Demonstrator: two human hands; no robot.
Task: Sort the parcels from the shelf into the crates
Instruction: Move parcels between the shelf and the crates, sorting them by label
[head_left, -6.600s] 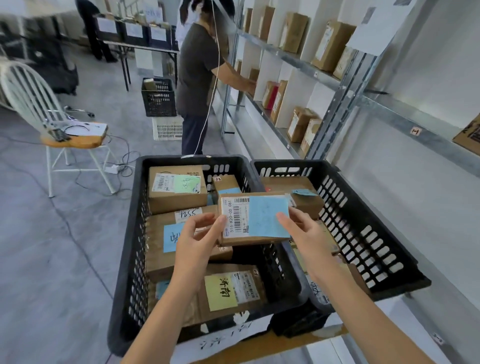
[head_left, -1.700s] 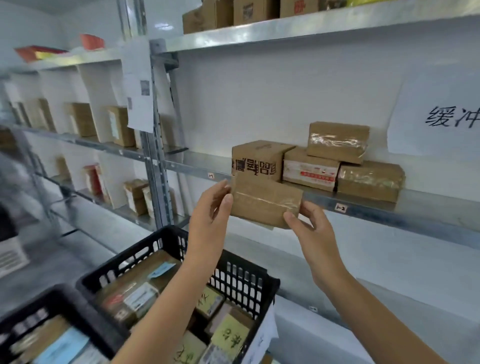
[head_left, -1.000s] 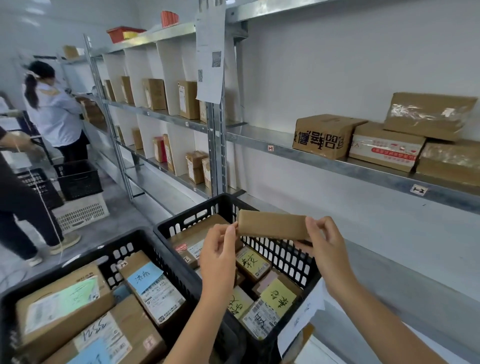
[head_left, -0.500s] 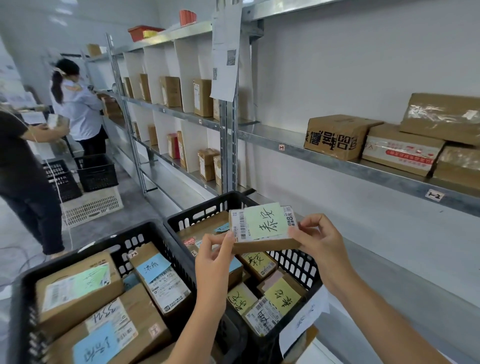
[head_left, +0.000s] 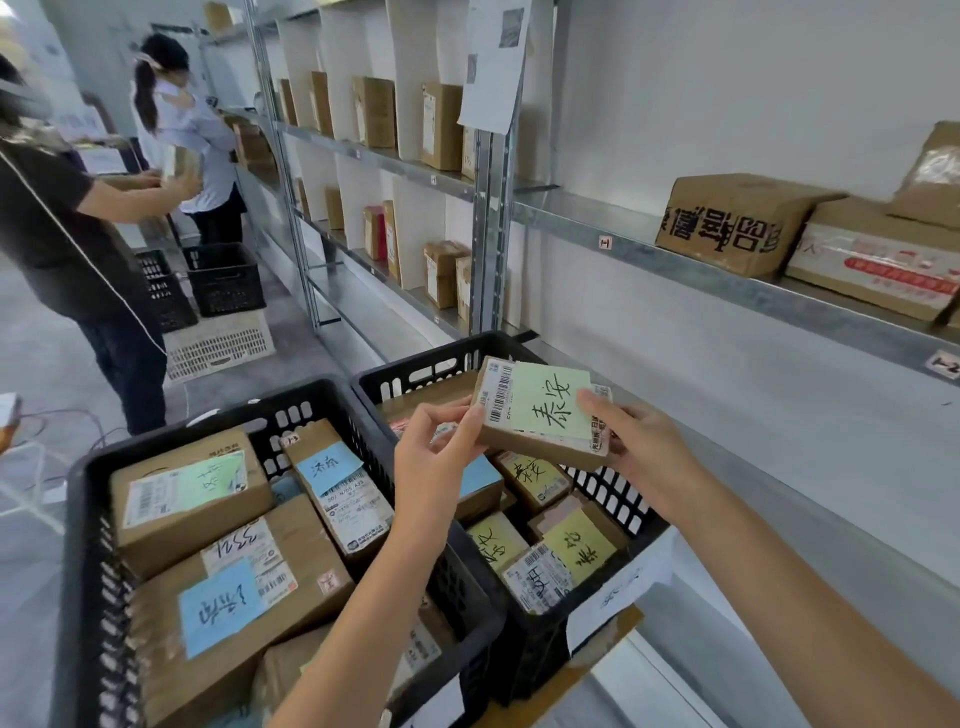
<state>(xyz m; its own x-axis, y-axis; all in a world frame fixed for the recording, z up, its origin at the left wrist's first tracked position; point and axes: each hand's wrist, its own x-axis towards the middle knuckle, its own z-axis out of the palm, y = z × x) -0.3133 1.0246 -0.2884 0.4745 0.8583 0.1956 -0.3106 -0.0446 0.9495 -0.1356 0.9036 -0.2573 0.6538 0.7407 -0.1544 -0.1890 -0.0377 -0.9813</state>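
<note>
Evidently light and stiff, the green-noted parcel (head_left: 540, 410) is pinched at opposite edges by left hand (head_left: 434, 457) and right hand (head_left: 636, 441) over the right crate (head_left: 613, 499).

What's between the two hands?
In the head view, a parcel with a green note, held at its ends by the left hand and right hand.

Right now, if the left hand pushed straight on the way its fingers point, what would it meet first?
The green-noted parcel, which the left hand is pinching at its left edge. Past it, probably the right hand holding the other end; depth is unclear.
</note>
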